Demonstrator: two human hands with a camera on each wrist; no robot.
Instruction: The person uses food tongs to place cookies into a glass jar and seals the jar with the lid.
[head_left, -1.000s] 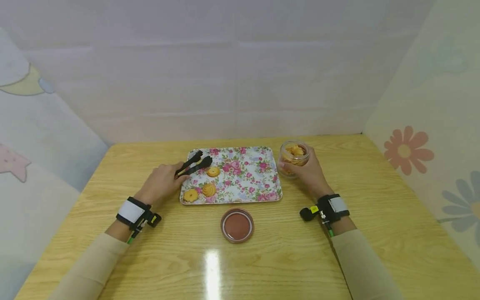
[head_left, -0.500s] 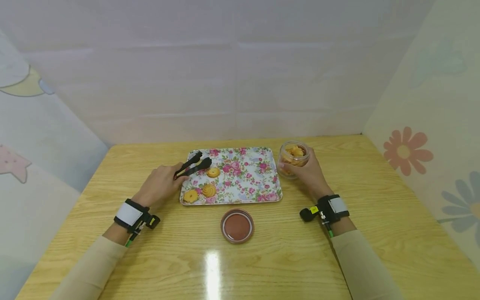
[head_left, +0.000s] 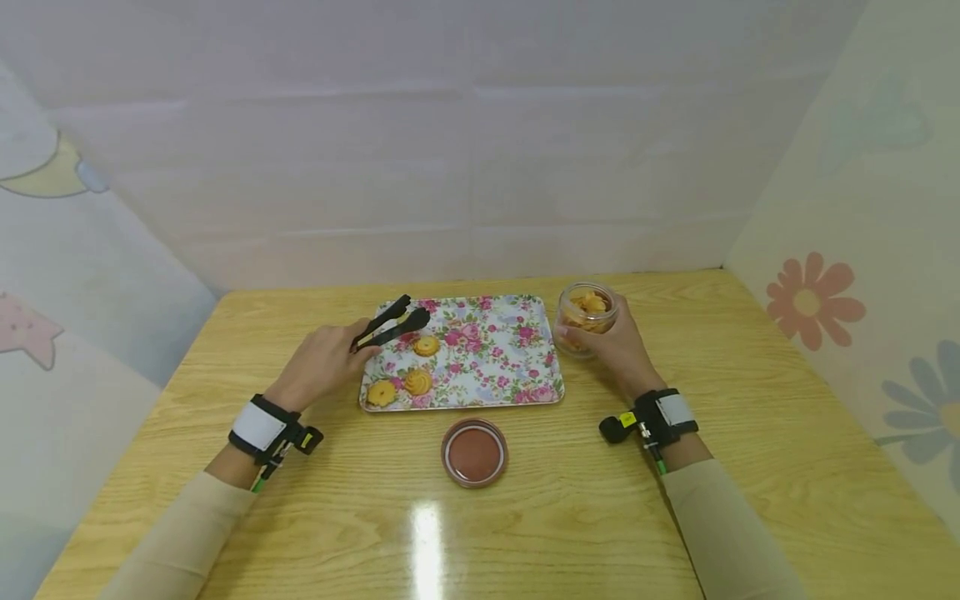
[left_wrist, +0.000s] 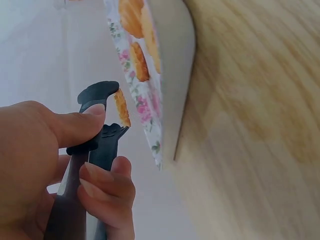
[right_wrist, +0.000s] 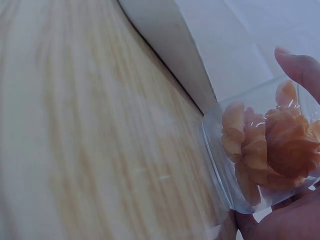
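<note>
A floral tray [head_left: 495,367] lies mid-table with three yellow cookies [head_left: 417,380] on its left half. My left hand [head_left: 324,362] grips black tongs [head_left: 390,324] whose tips hover over the tray's far left corner, slightly apart and holding nothing. In the left wrist view thumb and fingers pinch the tongs [left_wrist: 95,145] beside the tray's edge [left_wrist: 172,60]. My right hand [head_left: 618,350] wraps around a clear glass jar [head_left: 587,316] of cookies standing just right of the tray; the right wrist view shows the jar [right_wrist: 265,150] close up, full of cookies.
A round brown lid [head_left: 474,452] lies on the wooden table [head_left: 570,517] in front of the tray. Pale walls close in the table at the back and on both sides. Both forearms wear beige sleeves and wristbands.
The tongs' tips have lifted a little and shifted slightly toward the tray's far edge. The right hand and jar stay still.
</note>
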